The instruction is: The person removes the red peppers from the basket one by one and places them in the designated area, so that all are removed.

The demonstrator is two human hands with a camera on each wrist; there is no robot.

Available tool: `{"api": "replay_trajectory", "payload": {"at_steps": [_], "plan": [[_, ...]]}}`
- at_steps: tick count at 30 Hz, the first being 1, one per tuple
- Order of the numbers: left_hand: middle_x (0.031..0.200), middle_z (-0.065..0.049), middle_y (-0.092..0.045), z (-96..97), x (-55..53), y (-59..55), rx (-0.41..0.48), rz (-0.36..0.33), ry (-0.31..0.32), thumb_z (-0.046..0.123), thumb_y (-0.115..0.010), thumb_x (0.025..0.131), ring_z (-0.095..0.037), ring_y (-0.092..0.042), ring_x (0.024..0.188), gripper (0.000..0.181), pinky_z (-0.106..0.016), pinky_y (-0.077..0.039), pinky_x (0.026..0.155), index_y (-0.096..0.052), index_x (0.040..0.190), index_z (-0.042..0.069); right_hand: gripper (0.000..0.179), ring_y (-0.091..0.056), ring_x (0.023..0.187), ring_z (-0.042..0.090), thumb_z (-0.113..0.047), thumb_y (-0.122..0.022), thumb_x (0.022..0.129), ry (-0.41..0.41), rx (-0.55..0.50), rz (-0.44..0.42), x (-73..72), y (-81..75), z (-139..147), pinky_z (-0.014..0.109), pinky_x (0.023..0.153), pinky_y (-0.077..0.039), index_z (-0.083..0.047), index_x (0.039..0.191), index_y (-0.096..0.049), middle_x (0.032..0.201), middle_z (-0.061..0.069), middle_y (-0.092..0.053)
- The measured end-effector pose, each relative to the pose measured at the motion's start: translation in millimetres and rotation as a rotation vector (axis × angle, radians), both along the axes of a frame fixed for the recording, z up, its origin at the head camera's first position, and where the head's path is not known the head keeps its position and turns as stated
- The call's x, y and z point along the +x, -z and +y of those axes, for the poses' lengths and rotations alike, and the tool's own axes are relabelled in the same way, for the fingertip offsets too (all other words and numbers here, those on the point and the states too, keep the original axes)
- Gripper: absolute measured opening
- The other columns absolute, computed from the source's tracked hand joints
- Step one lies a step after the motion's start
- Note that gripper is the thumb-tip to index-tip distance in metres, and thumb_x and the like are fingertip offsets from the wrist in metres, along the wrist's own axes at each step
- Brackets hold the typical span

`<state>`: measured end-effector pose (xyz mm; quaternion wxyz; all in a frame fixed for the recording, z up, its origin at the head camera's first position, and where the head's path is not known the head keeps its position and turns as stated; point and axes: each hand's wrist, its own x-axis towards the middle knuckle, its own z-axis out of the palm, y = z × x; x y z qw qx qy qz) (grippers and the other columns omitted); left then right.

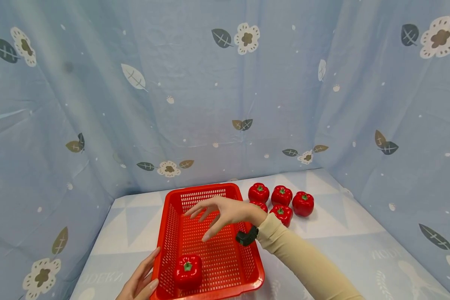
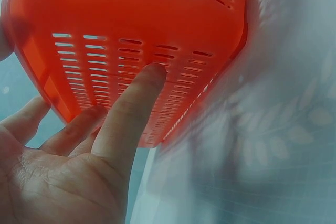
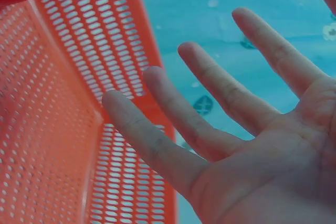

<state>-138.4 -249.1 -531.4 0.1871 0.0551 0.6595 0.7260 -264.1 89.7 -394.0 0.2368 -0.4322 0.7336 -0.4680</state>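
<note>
A red plastic basket (image 1: 206,294) with slotted walls stands in front of me. One glossy red bell pepper (image 1: 188,273) with a green stem sits in its near left corner. Over the basket hovers my right hand (image 1: 225,210), empty, its fingers spread apart. In the right wrist view those fingers (image 3: 157,145) overlap the basket's slotted wall (image 3: 126,171). At the left side of the basket is my left hand (image 1: 139,280), with fingertips at the rim. The left wrist view shows extended fingers (image 2: 131,114) against the outer slotted wall.
To the right of the basket, several more red bell peppers (image 1: 303,203) lie grouped on the pale patterned tablecloth (image 1: 345,254). My right forearm passes in front of them. A blue curtain (image 1: 195,104) with flowers and leaves encloses the table at the back and sides.
</note>
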Motion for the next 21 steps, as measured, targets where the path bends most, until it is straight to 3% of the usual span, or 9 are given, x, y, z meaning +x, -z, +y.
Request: {"api": "replay_trajectory", "payload": {"at_steps": [7,11,21], "plan": [[0.179,-0.028,-0.002,-0.9,-0.5,0.9,-0.004,0.015,0.021,0.031,-0.061,0.112,-0.058,-0.03,0.156,0.088,-0.064,-0.059,0.101,-0.004,0.177,0.014,0.068,-0.065,0.13,0.02,-0.015,-0.086,0.093,-0.063,0.026,-0.043,-2.2,13.8,-12,0.04,0.1,-0.062,-0.018,0.156,-0.061,0.148,-0.009,-0.064],[0.179,-0.028,-0.001,-1.1,-1.1,0.4,-0.012,0.022,0.027,0.032,-0.061,0.112,-0.06,-0.026,0.156,0.088,-0.064,-0.059,0.101,-0.003,0.177,0.014,0.067,-0.063,0.134,0.024,-0.018,-0.085,0.092,-0.101,0.049,-0.052,-3.1,19.4,-18,0.041,0.102,-0.061,-0.02,0.155,-0.062,0.152,-0.009,-0.062],[0.179,-0.029,-0.001,-1.0,-1.8,0.9,-0.021,0.036,0.033,0.033,-0.059,0.113,-0.063,-0.02,0.157,0.086,-0.064,-0.058,0.102,-0.003,0.177,0.013,0.072,-0.061,0.138,0.026,-0.014,-0.083,0.092,-0.203,0.094,-0.082,0.1,33.2,-32,0.043,0.108,-0.058,-0.011,0.159,-0.057,0.154,-0.014,-0.059]]}}
